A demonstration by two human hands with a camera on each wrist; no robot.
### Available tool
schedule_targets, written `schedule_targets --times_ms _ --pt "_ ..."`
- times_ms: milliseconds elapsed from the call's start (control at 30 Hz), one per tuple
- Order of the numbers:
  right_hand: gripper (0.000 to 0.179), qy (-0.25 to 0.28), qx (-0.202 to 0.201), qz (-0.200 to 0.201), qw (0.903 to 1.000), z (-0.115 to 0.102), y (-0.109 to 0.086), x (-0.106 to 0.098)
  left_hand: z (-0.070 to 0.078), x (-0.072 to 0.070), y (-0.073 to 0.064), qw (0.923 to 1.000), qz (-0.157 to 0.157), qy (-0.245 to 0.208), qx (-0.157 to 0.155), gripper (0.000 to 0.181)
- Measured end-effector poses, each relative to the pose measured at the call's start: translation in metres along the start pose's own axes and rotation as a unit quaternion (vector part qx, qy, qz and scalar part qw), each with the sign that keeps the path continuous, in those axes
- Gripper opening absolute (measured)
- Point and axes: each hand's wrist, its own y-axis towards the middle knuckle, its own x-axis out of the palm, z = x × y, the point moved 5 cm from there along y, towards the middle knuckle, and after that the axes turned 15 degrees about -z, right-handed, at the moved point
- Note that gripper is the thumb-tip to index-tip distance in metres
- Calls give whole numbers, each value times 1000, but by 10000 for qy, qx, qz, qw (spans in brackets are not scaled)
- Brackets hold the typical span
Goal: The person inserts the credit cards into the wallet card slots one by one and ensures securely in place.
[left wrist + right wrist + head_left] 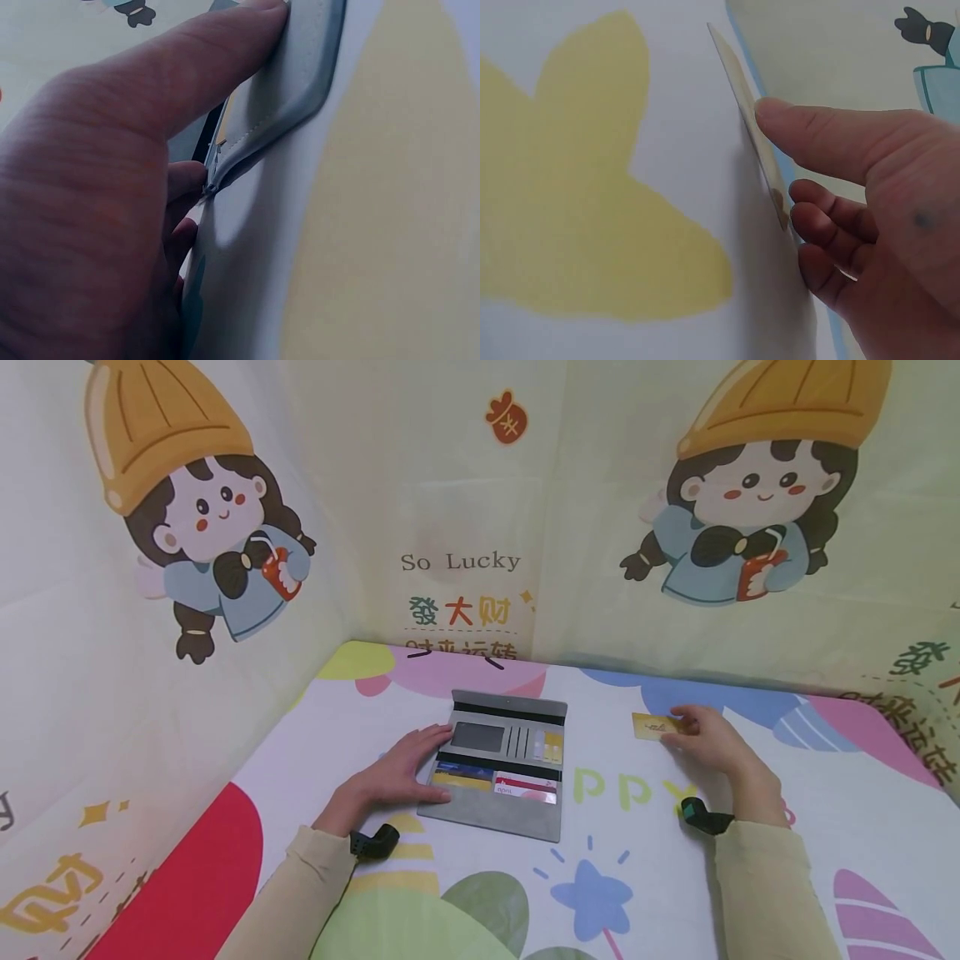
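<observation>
A grey wallet (487,822) lies unfolded on the table, with cards in its lower pockets (525,787) and a yellow-and-white card (552,747) in the upper right one. My left hand (401,768) rests at its left side, thumb on the lower flap and fingers stretched along the edge. In the left wrist view the thumb (202,64) lies over the stitched grey flap (300,82). To the right, my right hand (705,739) pinches a gold card (647,727) by its right end. The right wrist view shows this card (742,97) tilted, nearly edge-on, with the thumb against it.
A white cloth with coloured prints covers the table (450,868). Patterned hangings (450,485) rise behind the table and at its sides. Each wrist carries a small black camera on a strap, the left camera (378,842) near the wallet's lower left corner.
</observation>
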Motion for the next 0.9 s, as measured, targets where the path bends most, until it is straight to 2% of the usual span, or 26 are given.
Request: schedule_targets --times_ms 233,467,900 --pt "54 -49 -110 151 9998 5 -1 1 -1 0 0 10000 21 -13 -21 100" --pt "54 -202 30 176 9996 9 -2 1 0 -1 -1 10000 19 -56 63 99" --pt "54 -296 243 -27 9993 9 -2 -3 2 -1 -1 10000 -62 -47 -44 99"
